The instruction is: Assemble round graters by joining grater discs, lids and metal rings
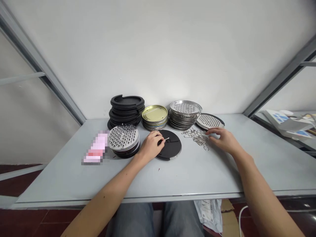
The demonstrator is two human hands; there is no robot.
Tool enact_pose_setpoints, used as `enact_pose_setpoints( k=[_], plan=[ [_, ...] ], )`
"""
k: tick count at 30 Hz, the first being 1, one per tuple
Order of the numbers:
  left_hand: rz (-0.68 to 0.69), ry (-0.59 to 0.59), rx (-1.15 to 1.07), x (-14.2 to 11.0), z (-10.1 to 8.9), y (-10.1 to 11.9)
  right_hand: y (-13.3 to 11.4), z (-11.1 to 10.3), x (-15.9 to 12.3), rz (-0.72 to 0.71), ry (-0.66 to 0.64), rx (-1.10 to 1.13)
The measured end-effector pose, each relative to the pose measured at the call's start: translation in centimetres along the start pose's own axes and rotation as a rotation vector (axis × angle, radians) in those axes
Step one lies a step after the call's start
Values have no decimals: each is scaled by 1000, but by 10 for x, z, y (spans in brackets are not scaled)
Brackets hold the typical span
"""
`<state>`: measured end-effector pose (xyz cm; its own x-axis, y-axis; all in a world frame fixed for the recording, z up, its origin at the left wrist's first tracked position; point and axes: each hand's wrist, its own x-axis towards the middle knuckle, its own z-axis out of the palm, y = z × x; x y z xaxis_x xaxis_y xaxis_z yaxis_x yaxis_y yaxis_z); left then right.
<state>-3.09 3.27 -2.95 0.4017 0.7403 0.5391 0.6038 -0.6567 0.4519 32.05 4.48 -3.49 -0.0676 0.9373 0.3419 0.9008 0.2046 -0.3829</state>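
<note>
My left hand (151, 144) rests at the left edge of a round black disc (170, 149) lying on the table. Its thumb and fingers are closed on a small, thin metal piece (167, 139), whose end sticks out over the disc; its exact kind is too small to tell. My right hand (221, 140) is at the right side of a loose heap of small metal rings and clips (198, 137). Its thumb and index finger are apart, and I see nothing held between them.
Behind stand stacks of black round frames (127, 102), gold-coloured lids (155, 113) and perforated metal discs (186, 108). A black-edged perforated disc (209, 121) lies right of them. Left are a stack of grater discs (124, 138) and a pixelated pink item (97, 146). Metal frame bars flank the table (197, 177).
</note>
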Motion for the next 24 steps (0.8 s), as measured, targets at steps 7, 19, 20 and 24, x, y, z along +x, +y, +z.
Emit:
enact_pose_setpoints(
  k=[7, 19, 20, 24],
  plan=[
    [-2, 9, 2, 0, 1, 1, -2, 3, 0, -44, 16, -32],
    [-1, 17, 4, 0, 2, 1, 0, 7, -1, 24, -52, -46],
    [1, 19, 3, 1, 2, 1, -1, 8, -1, 8, -59, -41],
    [-1, 34, 13, 1, 2, 1, -6, 7, 1, -30, -75, -18]
  ],
)
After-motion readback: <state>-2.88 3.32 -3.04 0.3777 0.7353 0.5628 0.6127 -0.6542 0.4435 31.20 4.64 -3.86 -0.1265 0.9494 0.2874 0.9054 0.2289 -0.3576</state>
